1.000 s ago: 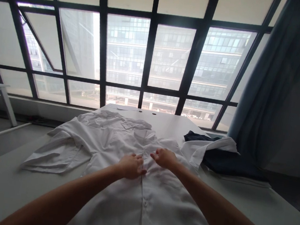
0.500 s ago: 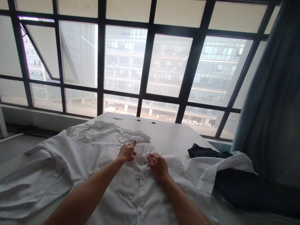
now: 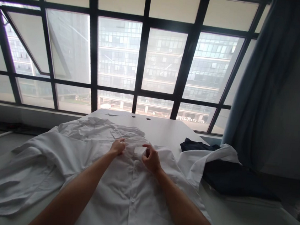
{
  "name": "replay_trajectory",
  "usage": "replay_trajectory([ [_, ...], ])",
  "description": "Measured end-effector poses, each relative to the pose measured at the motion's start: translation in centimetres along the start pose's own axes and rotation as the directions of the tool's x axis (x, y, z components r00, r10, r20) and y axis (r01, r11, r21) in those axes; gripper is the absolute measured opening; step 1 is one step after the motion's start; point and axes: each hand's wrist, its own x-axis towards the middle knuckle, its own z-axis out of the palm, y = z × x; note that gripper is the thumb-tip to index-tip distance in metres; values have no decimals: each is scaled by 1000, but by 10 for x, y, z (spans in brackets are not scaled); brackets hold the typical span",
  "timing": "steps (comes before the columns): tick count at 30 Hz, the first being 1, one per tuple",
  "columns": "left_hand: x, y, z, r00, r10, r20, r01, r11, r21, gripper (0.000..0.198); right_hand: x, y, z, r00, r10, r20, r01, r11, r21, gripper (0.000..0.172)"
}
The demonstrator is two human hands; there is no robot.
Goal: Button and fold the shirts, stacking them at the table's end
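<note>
A white button-up shirt (image 3: 114, 194) lies spread front side up before me, its button placket running down the middle. My left hand (image 3: 118, 147) is closed at the left side of the collar, with white cloth at its fingertips. To the right of the collar opening is my right hand (image 3: 152, 159). Its index finger and thumb stand apart in a curve, with nothing visible between them, and the other fingers are curled. A small white button (image 3: 133, 200) shows on the placket below the hands.
More crumpled white cloth (image 3: 94, 130) lies beyond the shirt on the white table (image 3: 161, 131). Dark folded cloth (image 3: 236, 179) sits at the right, partly under a white sleeve (image 3: 226, 154). A blue-grey curtain (image 3: 260, 84) hangs at the right, and framed windows (image 3: 118, 55) stand behind.
My left hand has closed at the collar, its raised thumb coming down. My right hand's index finger and thumb have spread apart. The view has shifted a little to the right.
</note>
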Motion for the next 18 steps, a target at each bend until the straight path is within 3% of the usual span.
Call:
replay_trajectory([
  [2, -4, 0, -5, 999, -35, 11, 35, 999, -5, 27, 1, -2, -4, 999, 36, 13, -36, 999, -29, 48],
  [5, -14, 0, -10, 999, 32, -41, -30, 997, 67, 22, 4, -4, -11, 990, 139, -12, -139, 979, -152, 15],
  [8, -27, -1, -11, 982, 168, -92, -150, 973, 176, 32, 4, -5, -14, 979, 191, -75, -205, 930, -305, 30],
  [10, -35, -5, -8, 973, 203, -113, -179, 965, 194, 32, 3, -5, -14, 985, 133, -108, -165, 907, -389, 28],
  [13, -44, -12, -6, 957, 271, -108, -253, 955, 153, 18, 4, -6, -14, 990, 16, -142, -81, 884, -460, 11],
  [16, -52, -18, -7, 929, 367, -53, -363, 929, 77, 19, 8, -4, -16, 989, -96, -112, 38, 898, -439, 38],
  [18, -57, -18, -9, 902, 431, -21, -429, 902, 56, 21, 11, -1, -18, 984, -167, -54, 134, 912, -388, 32],
])
